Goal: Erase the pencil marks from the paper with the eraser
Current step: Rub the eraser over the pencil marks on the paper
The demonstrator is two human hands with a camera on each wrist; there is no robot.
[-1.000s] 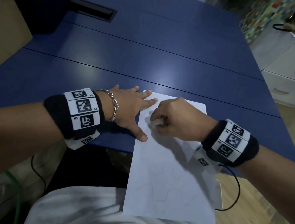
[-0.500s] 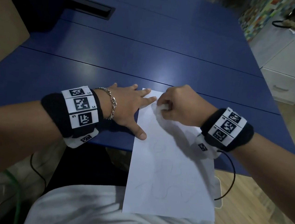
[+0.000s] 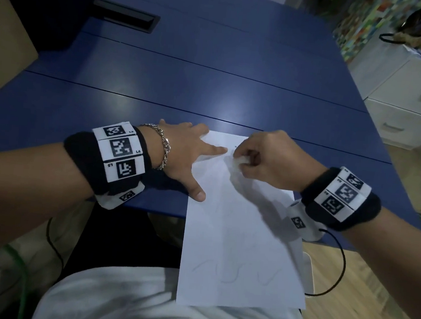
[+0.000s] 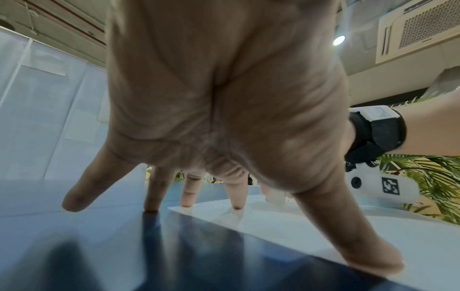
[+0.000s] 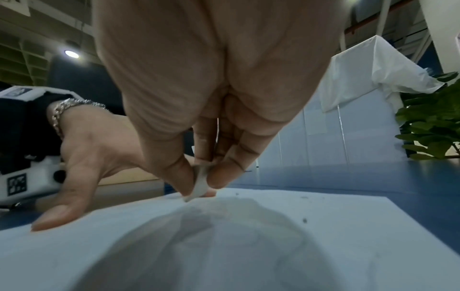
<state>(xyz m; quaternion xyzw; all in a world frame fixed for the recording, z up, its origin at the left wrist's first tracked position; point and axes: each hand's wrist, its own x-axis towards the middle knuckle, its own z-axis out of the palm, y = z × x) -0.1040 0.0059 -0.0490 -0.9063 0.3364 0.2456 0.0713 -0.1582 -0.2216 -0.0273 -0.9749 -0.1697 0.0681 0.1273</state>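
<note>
A white sheet of paper (image 3: 238, 238) lies on the blue table (image 3: 210, 88), its near part hanging over the table's edge above my lap. Faint wavy pencil marks (image 3: 235, 273) show near its bottom. My right hand (image 3: 268, 159) pinches a small white eraser (image 3: 241, 160) (image 5: 200, 184) between thumb and fingers and presses it on the paper near the top. My left hand (image 3: 192, 155) lies flat with fingers spread, its thumb (image 3: 197, 192) and fingertips (image 4: 236, 204) pressing the sheet's left edge. A few dark eraser crumbs (image 5: 304, 220) dot the paper.
A dark box (image 3: 39, 4) stands at the table's far left beside a black cable slot (image 3: 127, 17). White drawers (image 3: 413, 100) stand to the right. A black cable (image 3: 334, 272) hangs from my right wrist.
My right hand moved up the paper with the eraser, then slid a little back and leftward. The left hand stayed pressing the sheet's edge.
</note>
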